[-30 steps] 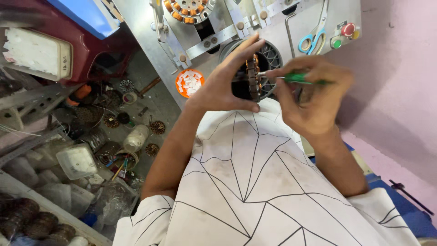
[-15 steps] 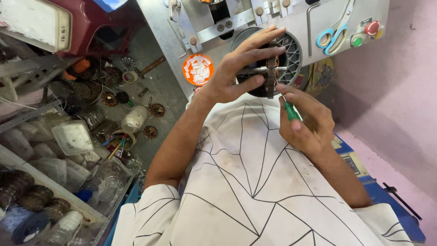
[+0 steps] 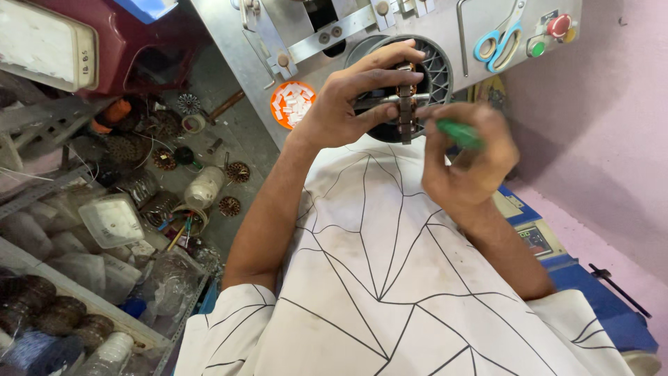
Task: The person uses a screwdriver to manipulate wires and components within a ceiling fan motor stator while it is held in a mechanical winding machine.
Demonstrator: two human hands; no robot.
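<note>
Copper-wound rotor point(image 3: 406, 104), gripped in the left hand point(image 3: 348, 104) by its shaft and held edge-on before the grey machine point(image 3: 445, 31), stays steady as the right hand point(image 3: 467, 157), closed around a green tool point(image 3: 459, 134), works its slots.

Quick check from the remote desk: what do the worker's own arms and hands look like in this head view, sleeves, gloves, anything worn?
Both hands are bare: no gloves, rings or watch show on the left hand or the right hand. The forearms are uncovered too. The short sleeves end near the elbow and belong to a white shirt patterned with thin black lines forming angular shapes, with faint grey smudges on the cloth.
</note>
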